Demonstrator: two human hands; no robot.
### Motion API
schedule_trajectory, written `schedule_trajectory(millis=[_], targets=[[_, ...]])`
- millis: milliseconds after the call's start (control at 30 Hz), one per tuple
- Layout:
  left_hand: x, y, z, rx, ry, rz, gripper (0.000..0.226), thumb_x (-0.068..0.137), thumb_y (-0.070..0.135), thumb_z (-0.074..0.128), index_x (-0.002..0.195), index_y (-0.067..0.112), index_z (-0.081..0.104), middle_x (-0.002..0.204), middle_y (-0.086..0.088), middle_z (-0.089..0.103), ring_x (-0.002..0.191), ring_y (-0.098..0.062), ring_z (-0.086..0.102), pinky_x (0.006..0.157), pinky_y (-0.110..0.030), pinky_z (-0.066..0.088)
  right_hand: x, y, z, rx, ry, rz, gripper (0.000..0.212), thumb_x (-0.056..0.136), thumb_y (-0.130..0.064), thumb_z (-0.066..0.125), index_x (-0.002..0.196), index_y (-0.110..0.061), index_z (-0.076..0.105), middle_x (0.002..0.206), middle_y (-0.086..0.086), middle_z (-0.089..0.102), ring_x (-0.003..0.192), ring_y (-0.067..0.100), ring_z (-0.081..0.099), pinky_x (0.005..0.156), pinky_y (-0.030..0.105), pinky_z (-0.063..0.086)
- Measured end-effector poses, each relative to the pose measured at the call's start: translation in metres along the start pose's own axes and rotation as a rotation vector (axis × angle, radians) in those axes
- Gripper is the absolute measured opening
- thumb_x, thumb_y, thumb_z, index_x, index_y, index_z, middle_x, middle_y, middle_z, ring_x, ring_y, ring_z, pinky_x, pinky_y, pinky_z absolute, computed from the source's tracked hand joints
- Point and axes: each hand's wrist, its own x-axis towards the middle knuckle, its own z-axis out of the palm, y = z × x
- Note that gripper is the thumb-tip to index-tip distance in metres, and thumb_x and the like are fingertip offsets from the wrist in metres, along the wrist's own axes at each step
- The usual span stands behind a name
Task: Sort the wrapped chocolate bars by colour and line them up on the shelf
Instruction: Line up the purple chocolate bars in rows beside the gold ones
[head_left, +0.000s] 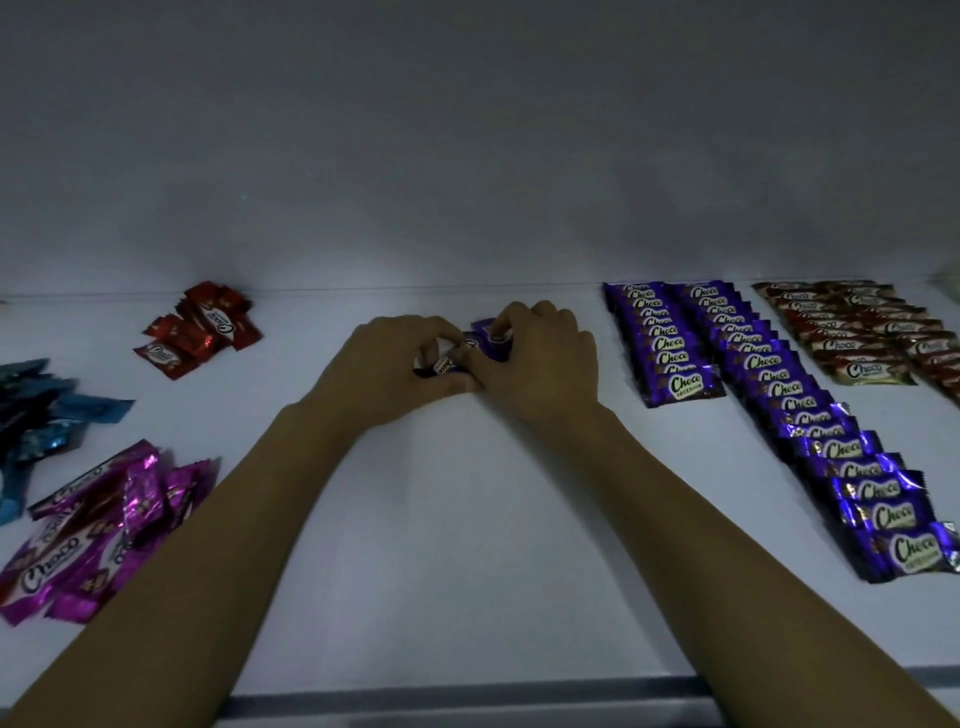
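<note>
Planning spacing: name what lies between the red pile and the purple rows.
Head view: left hand and right hand gripping purple bars, bare shelf either side.

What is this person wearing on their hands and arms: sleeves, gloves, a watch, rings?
Nothing that shows. The left hand and right hand are ungloved; both forearms are bare to the frame's edge, with no sleeve, watch or bracelet. Dim light could hide a thin ring.

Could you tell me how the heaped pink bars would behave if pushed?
Probably slippery: the pink bars have glossy foil wrappers on a smooth shelf. Flat, so likely to slide, not roll; heaped, they may drag one another.
</note>
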Motion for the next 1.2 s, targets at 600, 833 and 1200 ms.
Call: schedule_trajectory(millis=[600, 833, 1200], targets=[[0.013, 0.04, -0.008, -1.303, 0.259, -0.762, 0.013, 0.098, 0.024, 0.046, 0.097, 0.016, 0.056, 0.06, 0.001, 0.047, 0.034, -0.007, 0.029, 0.034, -0.015, 0.02, -0.007, 0.009, -0.017, 0.692, 0.053, 0.219, 0.014, 0.073, -0.014, 0.071, 0.079, -0.025, 0.065, 0.077, -0.007, 0.067, 0.071, 0.013, 0.064, 0.063, 0.032, 0.054], [0.008, 0.062, 0.002, -1.218, 0.088, -0.485, 0.045, 0.08, 0.052, 0.056, 0.092, 0.01, 0.052, 0.056, -0.001, 0.04, 0.037, -0.008, 0.029, 0.035, -0.017, 0.021, -0.019, -0.017, -0.036, 1.209, -0.123, 0.175, 0.021, 0.081, -0.004, 0.071, 0.101, -0.008, 0.067, 0.084, 0.001, 0.07, 0.07, 0.001, 0.065, 0.057, 0.012, 0.047], [0.003, 0.07, 0.008, -1.27, 0.125, -0.27, 0.029, 0.085, 0.038, 0.05, 0.084, 0.011, 0.058, 0.054, -0.006, 0.037, 0.033, -0.007, 0.029, 0.035, -0.018, 0.021, -0.037, 0.011, -0.082, 0.705, 0.135, -0.039, 0.032, 0.07, 0.004, 0.075, 0.07, -0.026, 0.065, 0.069, -0.012, 0.062, 0.062, -0.005, 0.055, 0.061, 0.007, 0.041]])
